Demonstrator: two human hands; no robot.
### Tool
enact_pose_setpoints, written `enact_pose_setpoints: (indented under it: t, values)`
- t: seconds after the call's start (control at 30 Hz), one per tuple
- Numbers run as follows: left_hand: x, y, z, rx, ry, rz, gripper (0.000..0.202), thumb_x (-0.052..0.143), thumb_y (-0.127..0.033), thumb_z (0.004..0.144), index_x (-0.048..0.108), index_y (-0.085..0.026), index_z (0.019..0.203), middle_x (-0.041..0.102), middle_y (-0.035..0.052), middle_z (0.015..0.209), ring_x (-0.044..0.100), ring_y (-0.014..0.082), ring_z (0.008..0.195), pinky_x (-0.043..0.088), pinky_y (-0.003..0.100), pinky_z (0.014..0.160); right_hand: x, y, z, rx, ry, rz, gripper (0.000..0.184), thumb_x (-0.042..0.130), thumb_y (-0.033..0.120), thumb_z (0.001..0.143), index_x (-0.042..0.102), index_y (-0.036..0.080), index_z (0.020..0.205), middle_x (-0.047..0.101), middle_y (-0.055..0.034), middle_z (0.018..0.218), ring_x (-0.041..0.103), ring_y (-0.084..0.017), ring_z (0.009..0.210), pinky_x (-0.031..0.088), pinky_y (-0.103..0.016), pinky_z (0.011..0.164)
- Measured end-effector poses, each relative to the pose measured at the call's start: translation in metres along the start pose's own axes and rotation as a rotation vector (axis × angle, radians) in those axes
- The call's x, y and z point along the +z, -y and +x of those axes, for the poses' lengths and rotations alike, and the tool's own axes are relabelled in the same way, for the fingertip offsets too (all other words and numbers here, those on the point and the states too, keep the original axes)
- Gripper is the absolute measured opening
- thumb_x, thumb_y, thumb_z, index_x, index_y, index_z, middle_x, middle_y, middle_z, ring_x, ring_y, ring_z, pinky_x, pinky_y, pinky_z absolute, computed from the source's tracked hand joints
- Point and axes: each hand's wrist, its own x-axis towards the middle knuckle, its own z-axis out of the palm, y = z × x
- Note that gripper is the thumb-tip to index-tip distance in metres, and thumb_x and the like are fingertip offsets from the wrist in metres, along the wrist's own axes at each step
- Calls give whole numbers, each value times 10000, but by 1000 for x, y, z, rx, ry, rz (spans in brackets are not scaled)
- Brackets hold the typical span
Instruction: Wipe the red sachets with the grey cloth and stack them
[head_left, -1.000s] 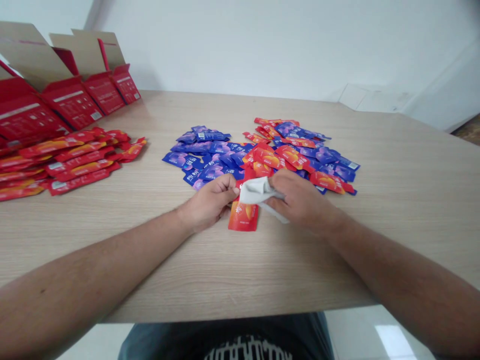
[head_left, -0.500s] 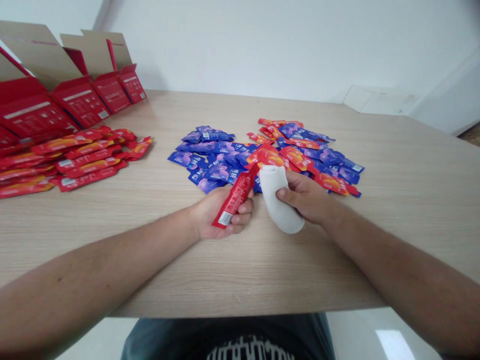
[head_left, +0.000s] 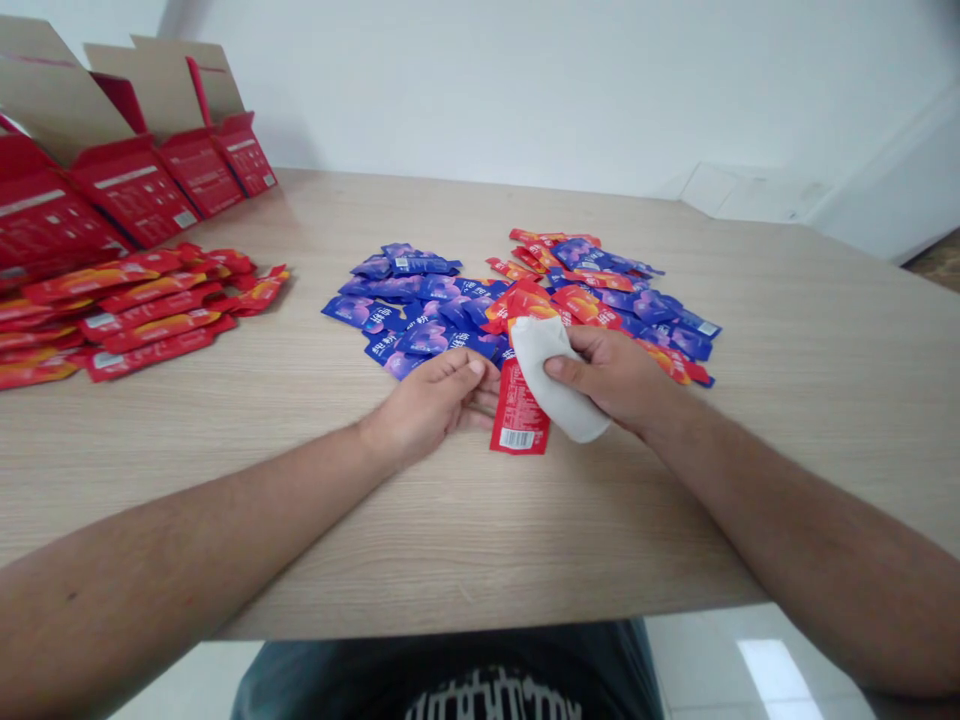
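Note:
My right hand (head_left: pixel 611 375) is closed around a folded white cloth (head_left: pixel 551 375). Under the cloth's lower left side shows a red sachet (head_left: pixel 520 415), its printed back and barcode facing up. The cloth covers the sachet's upper part. Just left of that sachet is my left hand (head_left: pixel 439 400), fingers extended and loosely apart, nothing held in them; the fingertips come close to the sachet's edge, and I cannot tell whether they touch it. Behind both hands lies a loose pile of purple-blue sachets (head_left: pixel 431 335) mixed with red-orange sachets (head_left: pixel 589 305).
At the left, several red-orange sachets (head_left: pixel 161 300) lie stacked in rows. Behind them stand several open red cartons (head_left: pixel 135 190) with raised flaps. The wooden table (head_left: pixel 375 560) meets a white wall at the back, and its front edge runs just before my lap.
My left hand has let go of the red sachet, which now lies flatter beneath the cloth. The cloth in my right hand has moved over it. The view has shifted slightly.

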Motion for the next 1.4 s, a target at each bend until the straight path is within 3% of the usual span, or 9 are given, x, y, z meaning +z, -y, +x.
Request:
enact_pose_setpoints:
  t: [0.2,0.4,0.53,0.67,0.87,1.0,1.17,1.3,1.4]
  values:
    - [-3,7,2,67,-61,286,265,751,-385,930,581,-194,998,735,13,809,711,136,676,593,243,639,9,4,-1,13,25,49,458,839,544,822,773,217,1135,793,-18,916,690,-194,681,496,-262,539]
    - [-3,4,3,78,-44,408,244,726,-352,934,566,-186,854,643,-29,691,584,88,563,462,182,536,14,6,-3,29,33,22,433,817,537,851,769,223,1146,796,-20,914,696,-208,684,508,-285,545]
    - [-9,9,5,102,-48,367,237,724,-350,926,558,-198,849,599,-38,690,529,89,573,418,190,550,1,13,-4,-42,-92,-181,422,742,564,922,759,233,1182,803,-41,971,713,-244,746,513,-325,584]
    - [-11,11,6,100,-36,322,223,726,-346,919,566,-201,861,590,-36,702,517,97,591,405,202,568,-3,20,-9,-281,-280,-641,301,693,443,970,743,185,1119,773,-110,1049,701,-316,948,526,-410,779]
    - [-9,7,6,99,-5,290,300,866,-283,793,586,-183,826,634,-18,749,581,118,674,443,213,605,21,23,-20,-492,-37,-904,125,656,283,1002,673,178,1068,701,-118,1081,662,-278,994,518,-386,876]
    - [-11,9,7,69,11,251,282,824,-352,849,595,-191,882,662,-10,783,614,126,683,494,231,634,21,20,-20,-460,-153,-913,126,673,317,1003,643,195,1006,689,-106,1034,644,-272,961,504,-371,832]
    - [-13,10,6,74,-3,248,337,856,-349,819,559,-193,852,661,-21,782,608,105,646,505,220,629,20,18,-18,-487,-29,-935,107,648,302,1013,644,196,1027,681,-102,1042,633,-265,948,496,-368,817]
    - [-11,9,5,58,-26,233,299,812,-384,868,582,-197,905,678,-14,771,638,116,628,503,214,585,17,15,-15,-471,-142,-926,149,644,343,1023,632,197,995,687,-108,1020,625,-269,946,485,-370,820]
    - [-9,7,5,76,-53,232,315,832,-358,847,562,-194,856,632,-41,694,588,90,556,453,182,515,18,14,-15,-488,-74,-917,161,643,353,1024,629,198,981,678,-100,1020,624,-258,938,479,-362,812]
